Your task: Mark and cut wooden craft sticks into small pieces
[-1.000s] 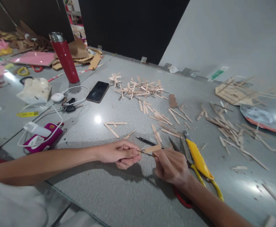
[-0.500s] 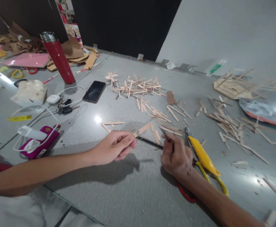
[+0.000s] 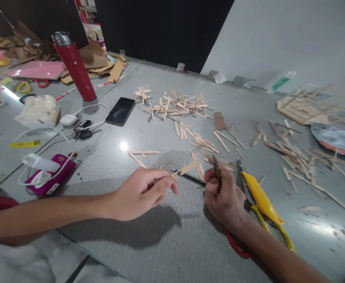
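My left hand [image 3: 142, 192] pinches one end of a flat wooden stick [image 3: 188, 167], which juts up to the right just above the grey table [image 3: 166, 243]. My right hand [image 3: 225, 196] is closed round a small dark blade tool [image 3: 216, 169] whose tip points up, a short way right of the stick. A black pen [image 3: 190, 179] lies on the table between the two hands. Yellow-handled cutters [image 3: 261, 200] lie just right of my right hand. A red-handled tool [image 3: 234, 245] lies partly under my right wrist.
Loose wooden sticks [image 3: 178, 106] are scattered across the middle and right of the table. A black phone [image 3: 120, 111], a red flask [image 3: 75, 67], keys [image 3: 82, 131], a cable and a magenta box [image 3: 50, 179] lie at left. A stick model [image 3: 305, 106] stands far right.
The stick and blade were together a second ago; my hands have drawn apart, the left keeping the stick, the right lifting the blade upright. The view shifted slightly.
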Tool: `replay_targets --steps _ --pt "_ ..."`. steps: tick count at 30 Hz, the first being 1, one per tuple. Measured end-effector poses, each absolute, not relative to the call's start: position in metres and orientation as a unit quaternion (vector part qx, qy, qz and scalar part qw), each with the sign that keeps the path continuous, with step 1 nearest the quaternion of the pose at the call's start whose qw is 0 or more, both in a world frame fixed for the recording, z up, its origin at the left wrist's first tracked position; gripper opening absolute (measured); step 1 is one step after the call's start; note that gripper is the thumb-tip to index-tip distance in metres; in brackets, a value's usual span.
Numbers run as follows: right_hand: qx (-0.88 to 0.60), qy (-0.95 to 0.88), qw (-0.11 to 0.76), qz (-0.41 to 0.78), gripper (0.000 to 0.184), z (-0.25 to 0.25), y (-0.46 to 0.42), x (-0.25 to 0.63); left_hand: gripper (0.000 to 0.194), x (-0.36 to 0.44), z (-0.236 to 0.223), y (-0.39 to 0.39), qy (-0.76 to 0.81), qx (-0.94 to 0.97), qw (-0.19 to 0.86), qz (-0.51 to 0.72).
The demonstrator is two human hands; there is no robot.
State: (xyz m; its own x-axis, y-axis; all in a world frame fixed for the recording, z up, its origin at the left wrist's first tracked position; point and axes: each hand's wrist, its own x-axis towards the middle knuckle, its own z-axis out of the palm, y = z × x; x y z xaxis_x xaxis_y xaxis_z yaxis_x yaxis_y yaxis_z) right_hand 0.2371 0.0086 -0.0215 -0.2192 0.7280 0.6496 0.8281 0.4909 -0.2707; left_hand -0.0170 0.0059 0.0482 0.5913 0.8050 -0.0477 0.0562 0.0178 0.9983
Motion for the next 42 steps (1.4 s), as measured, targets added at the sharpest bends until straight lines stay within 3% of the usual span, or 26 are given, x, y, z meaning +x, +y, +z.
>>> replay_targets --steps 5,9,17,21,23,27,42 --pt "-0.488 -0.783 0.380 -0.060 0.062 -0.021 0.008 0.237 0.034 -0.018 0.045 0.005 0.360 0.704 0.527 0.312" --pt "-0.481 -0.773 0.401 -0.101 0.047 -0.023 0.011 0.237 0.032 -0.017 0.042 0.007 0.372 0.770 0.402 0.327" --pt "-0.368 -0.863 0.330 -0.106 0.015 -0.013 0.013 0.237 0.020 -0.017 0.025 0.024 0.452 0.716 0.501 0.178" --pt "-0.342 -0.905 0.243 -0.074 0.025 -0.011 0.007 0.232 0.021 -0.018 0.023 0.031 0.458 0.665 0.576 0.128" --pt "-0.347 -0.912 0.211 -0.059 0.024 -0.011 0.002 0.229 0.021 -0.017 0.025 0.033 0.462 0.657 0.583 0.123" --pt "-0.348 -0.917 0.175 -0.084 0.044 -0.006 -0.006 0.227 0.029 -0.017 0.025 0.034 0.476 0.660 0.569 0.116" --pt "-0.370 -0.912 0.141 -0.106 0.048 -0.010 -0.016 0.221 0.031 -0.019 0.020 0.038 0.455 0.692 0.551 0.105"
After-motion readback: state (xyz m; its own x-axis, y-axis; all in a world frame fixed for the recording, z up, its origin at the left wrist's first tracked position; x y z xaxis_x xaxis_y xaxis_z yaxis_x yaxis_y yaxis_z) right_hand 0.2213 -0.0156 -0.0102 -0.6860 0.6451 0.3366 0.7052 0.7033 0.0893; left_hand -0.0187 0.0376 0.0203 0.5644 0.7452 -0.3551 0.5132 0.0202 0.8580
